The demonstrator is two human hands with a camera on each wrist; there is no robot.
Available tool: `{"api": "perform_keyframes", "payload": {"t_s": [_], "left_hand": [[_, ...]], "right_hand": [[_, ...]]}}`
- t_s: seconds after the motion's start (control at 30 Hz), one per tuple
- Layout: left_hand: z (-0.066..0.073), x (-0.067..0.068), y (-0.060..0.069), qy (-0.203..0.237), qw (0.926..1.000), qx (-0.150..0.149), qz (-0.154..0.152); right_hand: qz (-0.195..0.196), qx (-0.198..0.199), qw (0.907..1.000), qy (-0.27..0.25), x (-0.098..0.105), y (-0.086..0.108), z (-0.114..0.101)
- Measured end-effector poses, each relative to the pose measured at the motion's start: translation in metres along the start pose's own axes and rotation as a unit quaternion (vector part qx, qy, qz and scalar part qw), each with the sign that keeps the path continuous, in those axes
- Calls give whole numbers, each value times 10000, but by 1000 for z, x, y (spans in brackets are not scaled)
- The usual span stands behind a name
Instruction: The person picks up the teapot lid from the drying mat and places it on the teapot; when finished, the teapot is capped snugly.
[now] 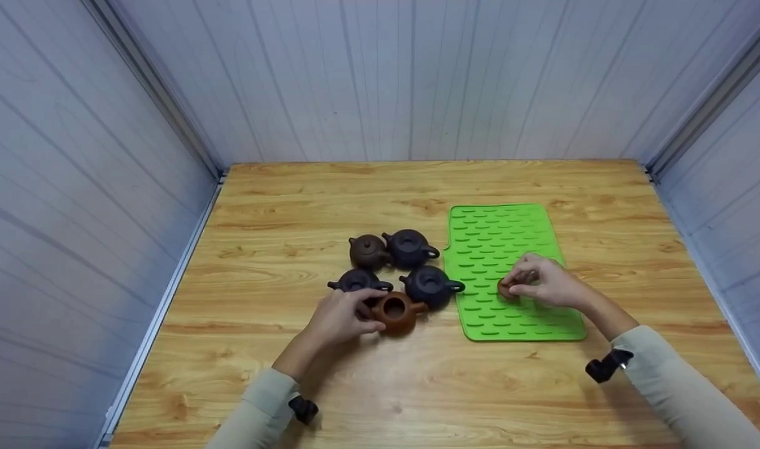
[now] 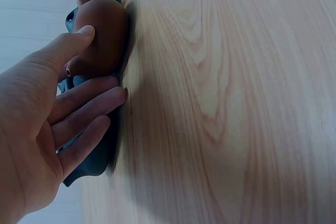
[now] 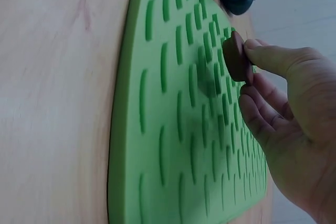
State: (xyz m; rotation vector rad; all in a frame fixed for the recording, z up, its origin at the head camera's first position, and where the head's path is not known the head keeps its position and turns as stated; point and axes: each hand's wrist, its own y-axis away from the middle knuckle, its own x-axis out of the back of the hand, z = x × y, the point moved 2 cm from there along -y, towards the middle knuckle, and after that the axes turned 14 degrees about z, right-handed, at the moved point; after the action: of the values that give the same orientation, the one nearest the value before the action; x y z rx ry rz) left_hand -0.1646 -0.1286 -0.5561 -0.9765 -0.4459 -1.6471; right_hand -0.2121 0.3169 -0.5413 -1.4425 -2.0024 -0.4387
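An orange-brown clay teapot (image 1: 398,313) stands lidless on the wood, its dark round opening facing up. My left hand (image 1: 343,317) holds it from the left, around the spout side. In the left wrist view the thumb presses the body of the teapot (image 2: 105,32), while the other fingers reach past the spout and the index finger is mostly hidden. Over the green mat (image 1: 498,240), my right hand (image 1: 551,285) pinches a small brown teapot lid (image 1: 508,289) between thumb and fingers. The right wrist view shows this lid (image 3: 237,59) tilted on edge, just above the mat's slotted surface.
Behind the lidless teapot cluster two dark teapots (image 1: 408,247) (image 1: 431,285), another dark one (image 1: 356,279) partly behind my left hand, and a small brown lidded teapot (image 1: 367,251). Pale panel walls (image 1: 380,81) enclose the wooden table (image 1: 280,206) at back and sides.
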Motion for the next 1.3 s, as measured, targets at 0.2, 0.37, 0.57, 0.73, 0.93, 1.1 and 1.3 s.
{"api": "perform_keyframes", "payload": {"t_s": [0.2,0.37,0.57,0.73,0.93,1.1,1.3], "left_hand": [[1,0,0,-1,10000,38,-22],[1,0,0,-105,9999,0,-5],[0,-1,0,-69,10000,-10,-1],[0,0,0,-7,10000,5,-7],[0,0,0,47,10000,77,-26],[-1,0,0,36,10000,72,-13],[0,-1,0,-65,10000,21,-6]], "right_hand": [[-185,228,9996,-11,-14,-6,-12],[-368,372,9985,-132,-28,-10,-23],[-525,556,9967,-262,-41,-15,-40],[-605,773,9949,-232,-49,-21,-53],[-649,959,9930,-252,-57,-28,-66],[-652,1120,9909,-371,-65,-34,-78],[-643,1295,9887,-395,-76,-43,-94]]}}
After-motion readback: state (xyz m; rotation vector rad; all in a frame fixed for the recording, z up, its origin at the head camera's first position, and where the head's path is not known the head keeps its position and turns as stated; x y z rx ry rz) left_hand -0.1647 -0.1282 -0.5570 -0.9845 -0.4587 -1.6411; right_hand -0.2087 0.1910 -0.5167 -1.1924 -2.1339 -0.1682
